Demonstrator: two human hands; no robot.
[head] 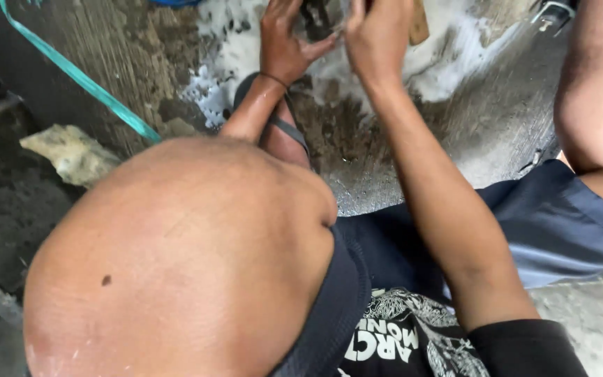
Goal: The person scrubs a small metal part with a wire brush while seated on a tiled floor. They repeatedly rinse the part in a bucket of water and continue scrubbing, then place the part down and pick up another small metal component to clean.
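My left hand (pixel 284 43) is at the top of the view, its fingers around a small dark object (pixel 315 15) that the frame's edge cuts off. Right beside it, my right hand (pixel 378 35) is curled shut, and a tan wooden piece (pixel 419 24) sticks out from its far side. Both hands are over white soap foam (pixel 455 63) on the wet concrete floor (pixel 483 119). I am squatting: my left knee (pixel 176 258) fills the foreground and my right knee (pixel 594 91) is at the right edge.
My sandalled foot (pixel 284 136) rests on the floor below the hands. A green hose (pixel 78 78) runs diagonally at the upper left. A pale stone (pixel 71 153) lies at the left. A metal object (pixel 549 12) sits in the top right corner.
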